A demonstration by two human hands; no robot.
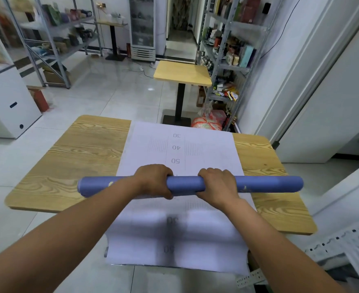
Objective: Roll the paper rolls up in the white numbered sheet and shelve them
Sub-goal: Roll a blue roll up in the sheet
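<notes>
Currently both hands are wrapped around the blue paper roll (pixel 186 183). The left hand (pixel 155 180) and the right hand (pixel 218 185) sit side by side near its middle, fingers curled over the top and thumbs underneath. The roll lies crosswise over the middle of the white numbered sheet (pixel 206 151), with both ends reaching well past the sheet's side edges; whether it rests on the sheet or hovers just above it cannot be told. The sheet is spread on the wooden table (pixel 68 166), its far part showing 30, 40 and 50 and its near part hanging off toward the person. To roll up well, I judge the roll should first be squared to the sheet's printed lines. Then the sheet's near edge can be brought over it and tucked snugly, and both hands can turn it evenly toward the sheet's far edge. Uneven pressure would likely skew the wrap to one side. Metal shelving (pixel 227 60) stands beyond the sheet's far right corner.
</notes>
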